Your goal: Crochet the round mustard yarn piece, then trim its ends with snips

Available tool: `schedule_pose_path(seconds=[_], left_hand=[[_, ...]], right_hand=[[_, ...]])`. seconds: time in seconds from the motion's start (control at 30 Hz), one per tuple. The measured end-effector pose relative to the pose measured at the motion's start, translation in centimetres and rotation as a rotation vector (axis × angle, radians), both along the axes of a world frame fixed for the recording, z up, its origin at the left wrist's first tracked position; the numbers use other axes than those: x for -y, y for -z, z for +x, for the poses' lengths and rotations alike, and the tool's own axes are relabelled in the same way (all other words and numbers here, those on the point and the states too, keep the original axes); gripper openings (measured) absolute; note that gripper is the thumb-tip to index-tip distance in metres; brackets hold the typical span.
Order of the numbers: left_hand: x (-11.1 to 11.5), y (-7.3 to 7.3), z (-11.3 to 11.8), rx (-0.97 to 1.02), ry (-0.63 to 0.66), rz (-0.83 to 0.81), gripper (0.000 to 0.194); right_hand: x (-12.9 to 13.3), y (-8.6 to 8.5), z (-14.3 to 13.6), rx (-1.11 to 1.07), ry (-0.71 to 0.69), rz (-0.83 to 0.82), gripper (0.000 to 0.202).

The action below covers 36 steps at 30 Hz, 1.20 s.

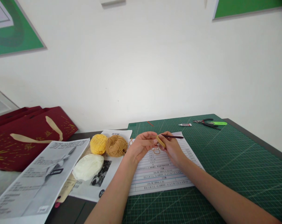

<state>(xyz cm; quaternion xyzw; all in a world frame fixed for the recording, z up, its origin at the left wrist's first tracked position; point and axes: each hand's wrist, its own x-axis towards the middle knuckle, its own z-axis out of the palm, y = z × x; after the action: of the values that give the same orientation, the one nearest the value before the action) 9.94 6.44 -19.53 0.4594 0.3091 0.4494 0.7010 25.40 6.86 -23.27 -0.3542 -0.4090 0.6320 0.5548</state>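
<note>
Above a printed sheet (164,177), my two hands meet at a small yellow-brown crocheted piece (161,141). My left hand (143,144) pinches the left edge of the piece, with thumb and fingers together. My right hand (175,151) is closed around a dark crochet hook (175,136), whose handle sticks out to the right; its fingers also touch the piece. The hook's tip is hidden. A loose loop of brown yarn (157,151) hangs below the piece. To the left of my left hand sits a brown yarn ball (116,146), touching a yellow yarn ball (98,144).
A white yarn ball (88,167) lies on printed papers at the left, near dark red gift bags (45,124). On the green cutting mat (236,171) are a small glue tube (185,124), black pliers (206,123), a bright green tool (220,123) and a red strip (150,123).
</note>
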Motion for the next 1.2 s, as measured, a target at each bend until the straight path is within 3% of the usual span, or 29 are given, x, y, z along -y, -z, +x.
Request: schedule_pose_path(seconds=[0.47,1.2], left_hand=[[0.07,-0.25,-0.12,-0.027,0.027,0.028,0.021],[-0.29,0.32,-0.50,-0.199,0.047,0.239,0.025]], right_hand=[[-0.14,0.00,0.00,-0.013,-0.002,0.039,0.025],[-0.61,0.65,-0.02,-0.045,0.078,0.069,0.028]])
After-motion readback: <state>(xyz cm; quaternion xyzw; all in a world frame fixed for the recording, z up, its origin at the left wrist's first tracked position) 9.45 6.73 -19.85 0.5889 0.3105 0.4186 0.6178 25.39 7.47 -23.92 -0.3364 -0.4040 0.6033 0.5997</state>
